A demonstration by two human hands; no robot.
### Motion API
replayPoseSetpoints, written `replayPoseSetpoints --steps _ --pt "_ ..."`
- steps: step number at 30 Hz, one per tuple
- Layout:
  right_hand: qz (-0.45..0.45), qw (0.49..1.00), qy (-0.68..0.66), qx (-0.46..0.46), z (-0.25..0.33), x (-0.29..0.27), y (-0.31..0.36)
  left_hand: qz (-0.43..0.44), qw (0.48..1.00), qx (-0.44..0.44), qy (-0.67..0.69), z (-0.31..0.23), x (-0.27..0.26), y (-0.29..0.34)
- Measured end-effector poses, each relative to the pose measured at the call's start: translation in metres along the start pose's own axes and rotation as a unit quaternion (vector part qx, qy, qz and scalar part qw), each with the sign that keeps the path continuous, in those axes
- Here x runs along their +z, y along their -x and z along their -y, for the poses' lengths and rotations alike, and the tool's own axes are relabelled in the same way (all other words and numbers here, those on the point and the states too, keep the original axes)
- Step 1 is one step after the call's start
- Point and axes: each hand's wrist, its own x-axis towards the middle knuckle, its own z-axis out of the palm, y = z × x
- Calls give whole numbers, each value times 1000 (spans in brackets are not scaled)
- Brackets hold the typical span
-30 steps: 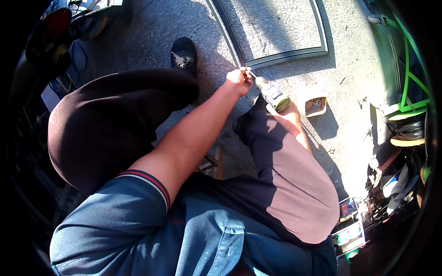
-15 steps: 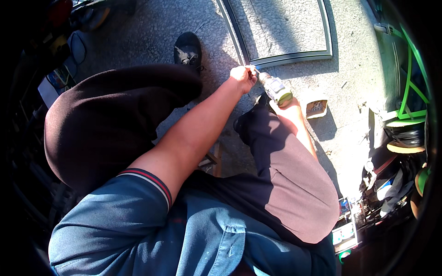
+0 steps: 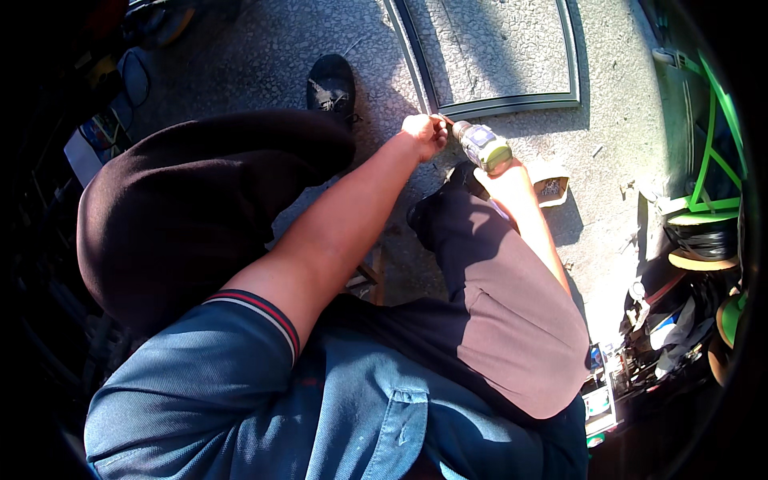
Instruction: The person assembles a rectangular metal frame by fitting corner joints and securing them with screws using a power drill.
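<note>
A green and grey cordless drill (image 3: 484, 146) is gripped by my right hand (image 3: 504, 178), its nose pointing up and to the left. At the near left corner of a dark grey metal frame (image 3: 512, 102) lying on the ground, my left hand (image 3: 426, 136) is closed in a pinch just ahead of the drill's tip. What its fingers hold is too small to make out. The bit end sits close beside those fingertips.
A small cardboard box (image 3: 565, 192) of small metal pieces stands right of my right hand. My black shoe (image 3: 330, 86) is on the rough ground left of the frame. Green metal stands with reels (image 3: 704, 260) line the right side, above clutter.
The drill has swung flatter, and my right hand has shifted slightly up and to the right, partly overlapping the box. My left hand stays nearly in place.
</note>
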Motion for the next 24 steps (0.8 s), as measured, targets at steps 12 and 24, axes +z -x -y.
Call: replayPoseSetpoints --steps 12,24 --pt "57 991 124 14 38 -18 -19 -131 704 203 -668 -41 -16 14" --pt "86 991 95 43 36 -23 -37 -137 713 202 -657 -39 -13 15"
